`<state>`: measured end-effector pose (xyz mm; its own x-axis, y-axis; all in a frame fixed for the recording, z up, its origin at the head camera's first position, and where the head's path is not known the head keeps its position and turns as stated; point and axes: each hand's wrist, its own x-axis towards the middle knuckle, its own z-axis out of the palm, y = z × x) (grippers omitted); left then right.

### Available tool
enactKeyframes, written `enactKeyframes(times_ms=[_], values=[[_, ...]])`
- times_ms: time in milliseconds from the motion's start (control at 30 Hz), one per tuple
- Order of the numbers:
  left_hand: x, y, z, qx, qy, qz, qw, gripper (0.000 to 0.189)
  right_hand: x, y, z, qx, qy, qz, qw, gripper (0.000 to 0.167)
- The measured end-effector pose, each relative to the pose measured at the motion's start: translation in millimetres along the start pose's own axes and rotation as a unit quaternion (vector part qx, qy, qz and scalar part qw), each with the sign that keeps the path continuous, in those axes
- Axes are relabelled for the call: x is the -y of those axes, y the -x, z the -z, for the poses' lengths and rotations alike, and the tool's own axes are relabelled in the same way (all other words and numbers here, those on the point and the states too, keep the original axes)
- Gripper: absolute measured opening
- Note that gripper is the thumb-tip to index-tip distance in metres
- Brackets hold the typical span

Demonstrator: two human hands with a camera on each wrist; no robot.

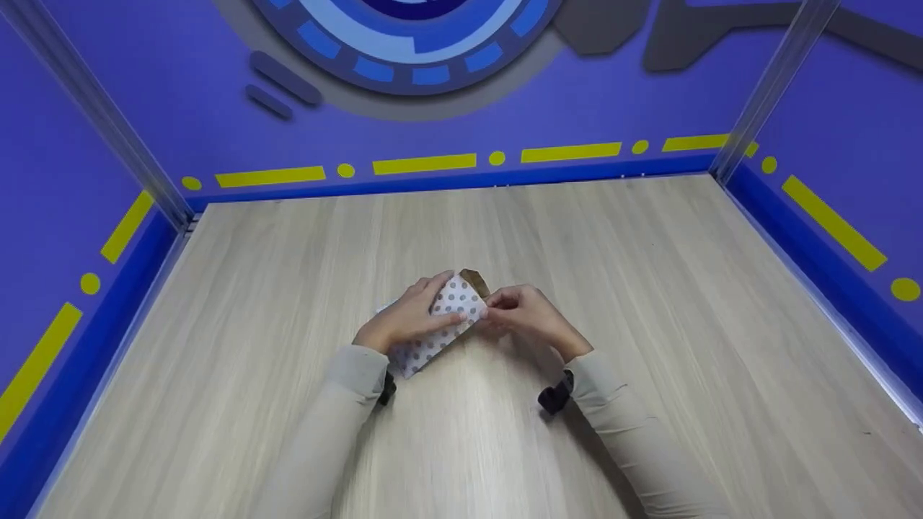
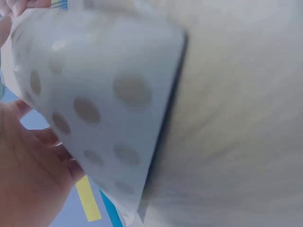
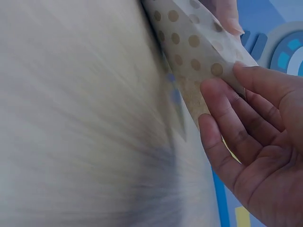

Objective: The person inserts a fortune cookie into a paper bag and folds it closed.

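Note:
A white sheet of paper with brown polka dots, folded into a slanted packet, sits at the middle of the table. Something brown sticks out of its upper right end; its kind cannot be told. My left hand holds the packet from the left, thumb across the dotted face and fingers along the far edge. At the right corner, the thumb and forefinger of my right hand pinch the paper's edge. The right wrist view shows that pinch on the dotted paper, with the other fingers loosely bent below.
The wood-grain table extends around both hands. Blue printed walls with yellow marks close it off at the back and sides, with metal posts at the back corners. Dark straps with small devices sit on both wrists.

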<state>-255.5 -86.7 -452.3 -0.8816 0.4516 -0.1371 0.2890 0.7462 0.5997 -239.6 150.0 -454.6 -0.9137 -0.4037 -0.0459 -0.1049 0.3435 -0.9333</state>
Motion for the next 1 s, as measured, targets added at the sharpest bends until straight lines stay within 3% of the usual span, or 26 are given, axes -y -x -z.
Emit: enactKeyframes(times_ms=[133,233,433,767,1000], values=[[-1.6,0.0,1.2,-0.019,0.048,0.008,0.9986,0.078,13,4.0,5,-0.007,0.004,0.009,0.9999,0.021],[-2.7,-2.9,1.3,-0.05,0.08,0.003,0.9955,0.065,16,3.3,9,-0.017,0.014,0.021,0.9995,0.022],[-6.3,-8.3,1.5,-0.124,0.145,-0.006,0.9817,0.044,12,-2.3,18,-0.048,0.033,0.04,0.9975,0.025],[-12.3,-7.5,1.5,-0.208,0.236,-0.002,0.9493,0.029,31,2.1,31,-0.096,0.061,0.047,0.9924,0.029],[-21.6,-6.5,1.2,-0.243,0.326,0.007,0.9135,0.026,36,0.9,37,-0.126,0.052,0.069,0.9882,0.03]])
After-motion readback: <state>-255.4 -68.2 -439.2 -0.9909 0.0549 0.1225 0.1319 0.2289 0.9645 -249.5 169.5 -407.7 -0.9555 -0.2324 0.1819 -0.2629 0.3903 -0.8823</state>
